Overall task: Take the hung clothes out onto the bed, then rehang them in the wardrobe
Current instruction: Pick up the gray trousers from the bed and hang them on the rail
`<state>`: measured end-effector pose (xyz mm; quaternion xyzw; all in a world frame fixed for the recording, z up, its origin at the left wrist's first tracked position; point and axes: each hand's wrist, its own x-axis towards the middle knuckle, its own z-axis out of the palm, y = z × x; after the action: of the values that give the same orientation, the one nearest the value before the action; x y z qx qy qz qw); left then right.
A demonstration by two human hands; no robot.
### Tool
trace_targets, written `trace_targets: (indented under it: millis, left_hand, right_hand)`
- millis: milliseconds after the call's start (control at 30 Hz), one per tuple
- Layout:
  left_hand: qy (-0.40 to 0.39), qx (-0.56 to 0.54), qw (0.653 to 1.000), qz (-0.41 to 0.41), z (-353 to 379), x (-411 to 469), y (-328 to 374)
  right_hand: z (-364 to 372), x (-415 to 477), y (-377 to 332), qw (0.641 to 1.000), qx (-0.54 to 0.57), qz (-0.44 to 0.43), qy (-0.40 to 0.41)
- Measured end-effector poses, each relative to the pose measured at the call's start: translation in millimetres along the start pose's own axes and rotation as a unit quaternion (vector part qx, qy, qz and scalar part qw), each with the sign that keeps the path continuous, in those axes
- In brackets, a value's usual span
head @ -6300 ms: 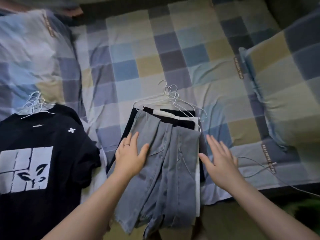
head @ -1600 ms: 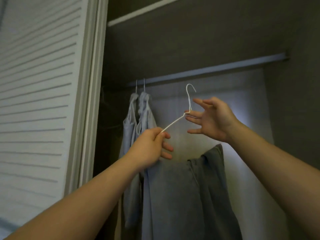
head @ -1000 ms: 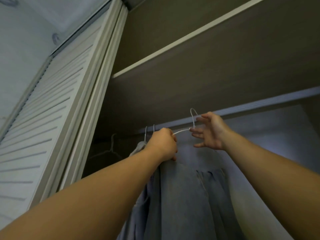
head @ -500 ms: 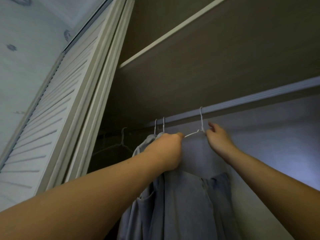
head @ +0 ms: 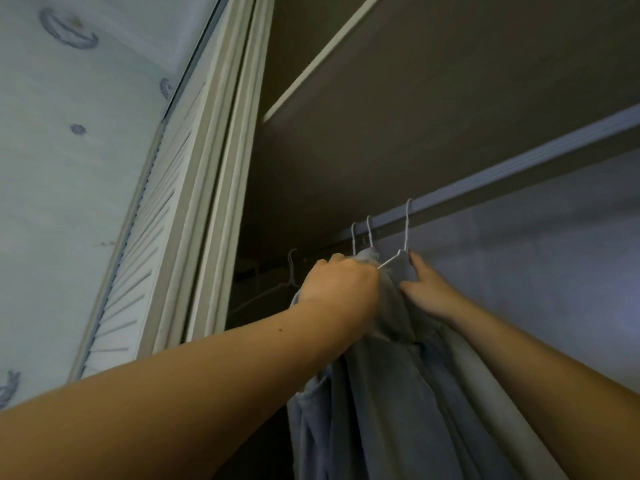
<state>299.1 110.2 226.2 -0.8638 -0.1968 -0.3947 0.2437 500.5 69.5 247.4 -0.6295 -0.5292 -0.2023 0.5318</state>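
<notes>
The grip of the right hand [head: 429, 294] cannot be told, its fingers half buried in cloth; the white wire hanger [head: 406, 227] is clenched in the left hand [head: 341, 289]. The pale grey-blue garment [head: 381, 393] is hung on the wardrobe rail [head: 519, 166], hem cut off.

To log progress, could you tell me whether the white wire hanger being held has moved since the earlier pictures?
Yes, upward: the hook of the white wire hanger, earlier below the grey wardrobe rail, now sits over it.
</notes>
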Motion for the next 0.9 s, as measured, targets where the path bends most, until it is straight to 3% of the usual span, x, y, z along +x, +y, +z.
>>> trace_targets:
  millis: [233,533,767,900]
  left_hand:
    - [-0.026,0.067,0.997,-0.041,19.5,3.3,-20.6]
    - [-0.012,0.082,0.996,-0.04,31.3,-2.1,-37.3]
    - [0.006,0.207,0.978,0.019,-2.5,-39.1,-42.5]
    - [0.071,0.194,0.978,0.009,-37.3,-82.4,-59.8]
  right_hand:
    - [38.6,30.8,4.7,0.997,0.031,0.025,-0.067]
    - [51.3,37.9,9.1,0.995,0.043,0.06,-0.069]
    - [45.2,-10.8,0.2,0.997,0.069,0.024,-0.013]
    - [43.8,-53.5,-36.9,0.998,0.02,-0.001,0.058]
